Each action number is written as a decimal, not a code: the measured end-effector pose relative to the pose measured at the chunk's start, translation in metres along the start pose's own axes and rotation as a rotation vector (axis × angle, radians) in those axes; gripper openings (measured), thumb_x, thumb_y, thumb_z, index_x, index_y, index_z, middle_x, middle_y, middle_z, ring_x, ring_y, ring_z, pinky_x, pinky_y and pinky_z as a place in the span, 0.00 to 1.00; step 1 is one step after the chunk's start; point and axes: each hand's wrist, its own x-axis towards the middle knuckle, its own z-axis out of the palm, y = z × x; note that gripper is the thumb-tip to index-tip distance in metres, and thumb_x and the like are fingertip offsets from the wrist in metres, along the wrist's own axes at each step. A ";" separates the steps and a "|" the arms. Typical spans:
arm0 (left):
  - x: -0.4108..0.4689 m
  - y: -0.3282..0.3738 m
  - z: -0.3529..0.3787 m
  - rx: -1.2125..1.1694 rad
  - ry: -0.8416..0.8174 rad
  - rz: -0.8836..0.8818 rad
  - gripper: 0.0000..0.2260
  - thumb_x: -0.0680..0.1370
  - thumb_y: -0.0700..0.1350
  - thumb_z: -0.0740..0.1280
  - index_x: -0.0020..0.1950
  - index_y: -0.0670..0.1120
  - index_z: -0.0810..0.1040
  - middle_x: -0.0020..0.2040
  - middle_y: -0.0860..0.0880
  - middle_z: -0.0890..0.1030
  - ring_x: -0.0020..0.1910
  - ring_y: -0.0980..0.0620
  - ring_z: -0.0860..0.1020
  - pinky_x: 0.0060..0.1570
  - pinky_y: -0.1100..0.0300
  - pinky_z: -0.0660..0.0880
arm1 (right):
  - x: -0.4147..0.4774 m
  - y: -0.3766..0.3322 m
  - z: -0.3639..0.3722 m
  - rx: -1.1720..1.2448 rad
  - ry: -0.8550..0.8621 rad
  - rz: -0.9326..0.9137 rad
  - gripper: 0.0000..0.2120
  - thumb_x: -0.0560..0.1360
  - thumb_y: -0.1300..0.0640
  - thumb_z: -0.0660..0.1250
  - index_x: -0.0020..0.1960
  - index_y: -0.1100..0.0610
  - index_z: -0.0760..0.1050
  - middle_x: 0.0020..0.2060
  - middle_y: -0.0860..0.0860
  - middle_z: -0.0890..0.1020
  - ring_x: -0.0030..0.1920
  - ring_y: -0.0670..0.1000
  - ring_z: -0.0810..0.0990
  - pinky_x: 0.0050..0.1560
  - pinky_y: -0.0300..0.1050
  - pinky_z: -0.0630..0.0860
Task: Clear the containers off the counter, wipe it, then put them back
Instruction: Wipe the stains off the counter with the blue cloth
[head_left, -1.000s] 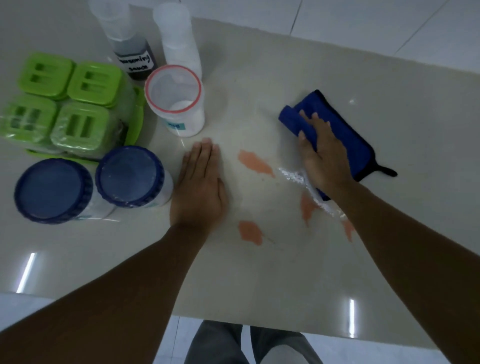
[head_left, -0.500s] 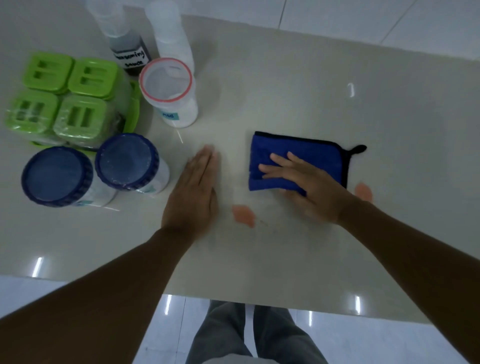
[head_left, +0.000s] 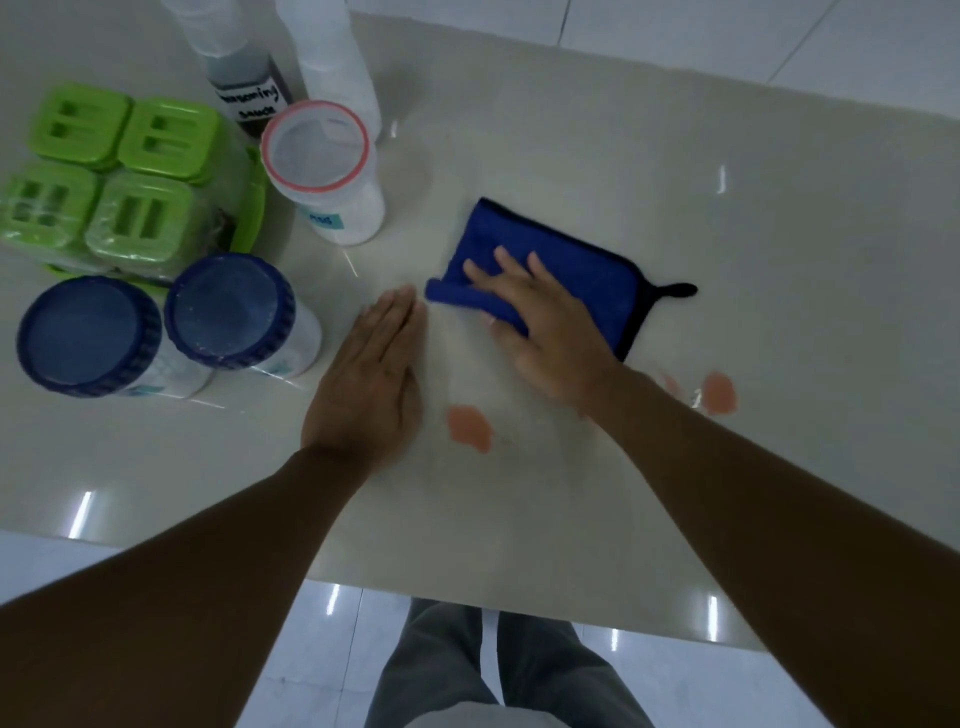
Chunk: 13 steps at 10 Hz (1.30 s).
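wiping step: blue cloth (head_left: 561, 260) mid-counter (head_left: 727, 234) under right hand (head_left: 540, 332); containers (head_left: 130, 171) grouped far left.
cloth lies flat, its left edge rolled up; the right hand presses it with straight, spread fingers, no clutch, likely so the whole pad drags. left hand (head_left: 374, 379) open, palm down just left of the cloth, probably bracing. orange smears (head_left: 470, 427) on the near side not yet wiped. containers judged parked out of the wiping path.

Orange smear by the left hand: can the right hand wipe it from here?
Probably yes: only bare counter lies between the blue cloth under the right hand and that smear.
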 end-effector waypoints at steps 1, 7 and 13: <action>0.000 0.000 -0.002 0.009 -0.009 -0.001 0.25 0.80 0.37 0.55 0.77 0.35 0.65 0.78 0.37 0.65 0.79 0.40 0.62 0.78 0.42 0.59 | -0.052 0.024 -0.003 -0.034 -0.087 -0.125 0.23 0.83 0.50 0.59 0.77 0.48 0.68 0.78 0.44 0.65 0.80 0.37 0.51 0.81 0.38 0.47; 0.002 -0.002 0.004 -0.001 0.053 0.022 0.23 0.80 0.37 0.55 0.75 0.34 0.68 0.76 0.36 0.68 0.78 0.38 0.65 0.78 0.43 0.61 | -0.028 -0.010 -0.006 0.115 -0.002 0.180 0.22 0.85 0.54 0.61 0.78 0.47 0.65 0.74 0.36 0.59 0.71 0.24 0.40 0.73 0.29 0.40; -0.044 -0.002 -0.005 0.028 -0.005 0.038 0.25 0.79 0.37 0.51 0.76 0.33 0.66 0.77 0.35 0.66 0.78 0.37 0.64 0.78 0.41 0.60 | -0.146 0.010 0.010 0.073 -0.068 -0.083 0.19 0.83 0.50 0.61 0.74 0.45 0.71 0.75 0.45 0.70 0.79 0.40 0.60 0.81 0.57 0.54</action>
